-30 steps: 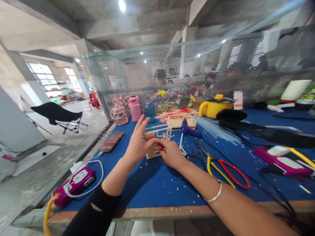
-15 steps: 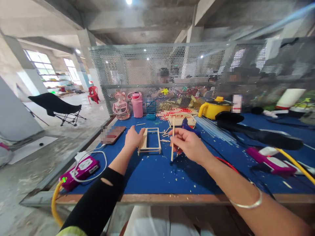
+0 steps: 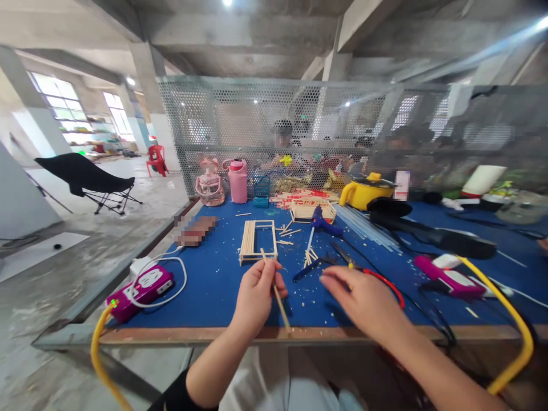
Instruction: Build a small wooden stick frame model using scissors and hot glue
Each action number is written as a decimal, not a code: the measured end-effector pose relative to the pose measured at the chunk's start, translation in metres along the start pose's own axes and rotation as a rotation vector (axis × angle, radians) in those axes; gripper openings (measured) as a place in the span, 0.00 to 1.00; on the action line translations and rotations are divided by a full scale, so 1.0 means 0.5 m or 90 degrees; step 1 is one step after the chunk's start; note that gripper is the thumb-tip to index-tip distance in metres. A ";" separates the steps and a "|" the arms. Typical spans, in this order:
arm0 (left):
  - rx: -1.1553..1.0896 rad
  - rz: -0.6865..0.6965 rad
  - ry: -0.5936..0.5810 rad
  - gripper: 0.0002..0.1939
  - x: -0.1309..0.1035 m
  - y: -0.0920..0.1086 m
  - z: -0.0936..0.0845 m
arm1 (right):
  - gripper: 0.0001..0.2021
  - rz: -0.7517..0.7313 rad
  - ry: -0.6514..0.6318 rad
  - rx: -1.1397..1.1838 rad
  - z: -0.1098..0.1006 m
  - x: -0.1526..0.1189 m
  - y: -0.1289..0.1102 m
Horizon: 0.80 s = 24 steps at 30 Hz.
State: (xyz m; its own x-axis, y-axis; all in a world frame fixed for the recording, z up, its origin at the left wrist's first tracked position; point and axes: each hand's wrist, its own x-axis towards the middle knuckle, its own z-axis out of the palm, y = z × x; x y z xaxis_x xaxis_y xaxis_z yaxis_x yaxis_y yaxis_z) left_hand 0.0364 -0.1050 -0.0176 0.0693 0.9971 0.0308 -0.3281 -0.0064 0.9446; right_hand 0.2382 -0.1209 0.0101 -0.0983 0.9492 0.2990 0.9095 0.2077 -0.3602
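My left hand (image 3: pixel 259 288) is closed on a thin wooden stick (image 3: pixel 280 305), pinching its upper part while the lower end slants toward the table's front edge. Just beyond that hand stands a small frame of wooden sticks (image 3: pixel 246 242), its left part covered by sticks laid side by side. My right hand (image 3: pixel 357 294) hovers over the table with fingers stretched forward and apart from the thumb, holding nothing I can see. Beyond it lie a dark tool with red handles (image 3: pixel 387 282) and a blue-handled tool (image 3: pixel 307 270). Short cut sticks (image 3: pixel 309 258) lie close by.
A blue glue gun (image 3: pixel 325 221) lies behind, near translucent glue sticks (image 3: pixel 368 228) and another stick tray (image 3: pixel 310 212). A yellow pot (image 3: pixel 368 193), pink bottle (image 3: pixel 238 181) and mesh partition (image 3: pixel 240 125) stand at the back. Purple power strips (image 3: pixel 145 294) flank the work area.
The wooden stick has passed from my right hand to my left. My left hand has left the stick frame and come nearer; my right hand has moved right and opened.
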 end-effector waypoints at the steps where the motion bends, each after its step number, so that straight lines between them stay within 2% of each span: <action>1: -0.008 -0.015 -0.011 0.20 -0.003 0.002 -0.006 | 0.16 0.074 0.022 -0.090 -0.009 0.002 0.033; 3: 0.014 -0.026 -0.042 0.23 -0.009 0.006 -0.012 | 0.20 0.152 -0.019 -0.216 -0.020 0.012 0.100; 5: 0.070 -0.012 -0.064 0.25 -0.014 0.010 -0.011 | 0.19 0.154 -0.082 -0.221 -0.022 0.025 0.152; 8: 0.191 0.057 -0.101 0.22 0.002 0.024 0.004 | 0.15 0.129 -0.117 -0.149 -0.022 0.047 0.185; 10: 0.259 0.108 -0.154 0.17 0.035 0.041 0.016 | 0.16 0.163 -0.122 -0.108 -0.025 0.058 0.187; 13: 0.277 0.138 -0.200 0.13 0.100 0.072 0.029 | 0.20 0.253 -0.109 -0.022 -0.034 0.061 0.180; 16: 0.273 0.163 -0.159 0.10 0.145 0.096 0.025 | 0.18 0.328 -0.069 0.240 -0.042 0.040 0.167; 18: 0.326 0.266 -0.085 0.10 0.153 0.101 0.014 | 0.20 0.336 -0.056 0.486 -0.044 0.019 0.147; 20: 0.420 0.404 -0.011 0.11 0.148 0.099 0.000 | 0.24 0.313 -0.047 0.652 -0.041 0.000 0.113; 22: 0.503 0.504 0.019 0.12 0.137 0.090 -0.013 | 0.25 0.260 -0.057 0.729 -0.033 -0.010 0.067; 24: 0.540 0.565 0.022 0.11 0.125 0.079 -0.021 | 0.27 0.205 -0.114 0.728 -0.022 -0.010 0.018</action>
State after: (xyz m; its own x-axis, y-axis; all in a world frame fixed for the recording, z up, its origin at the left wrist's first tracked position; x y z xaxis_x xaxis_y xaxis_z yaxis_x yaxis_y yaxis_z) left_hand 0.0177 -0.0420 0.0181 0.1053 0.6237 0.7746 0.4691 -0.7180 0.5143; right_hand 0.2515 -0.1265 0.0150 -0.0688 0.9967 -0.0431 0.0267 -0.0414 -0.9988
